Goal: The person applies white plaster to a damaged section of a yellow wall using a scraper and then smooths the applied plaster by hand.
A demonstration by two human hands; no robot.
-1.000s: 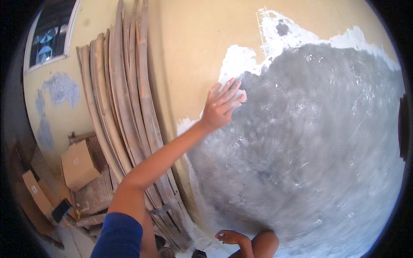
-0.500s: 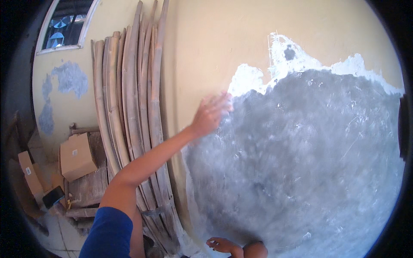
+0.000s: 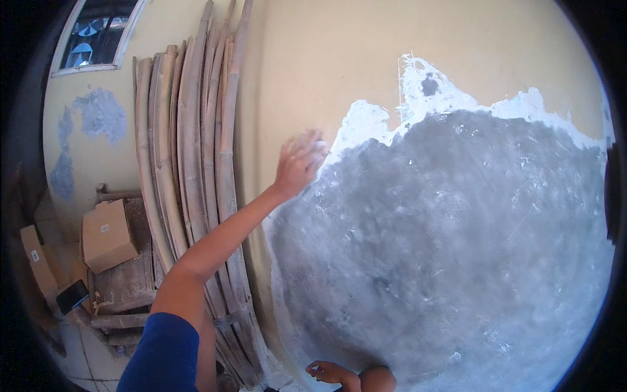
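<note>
My left hand is raised against the wall, flat on it at the left edge of a large grey plastered patch. Its fingers are blurred and lie near the white border where the grey meets the cream paint. Nothing shows in that hand. The left arm wears a blue sleeve. My right hand hangs low at the bottom edge, close to the wall's foot, fingers loosely curled and holding nothing that I can see.
A bundle of long bamboo poles leans on the wall just left of my arm. Below them lie a cardboard box, wooden planks and a second box. A window sits top left.
My left hand has slid left and slightly down across the wall, from the white border toward the patch's left edge. The view has shifted right and the right hand sits lower in frame.
</note>
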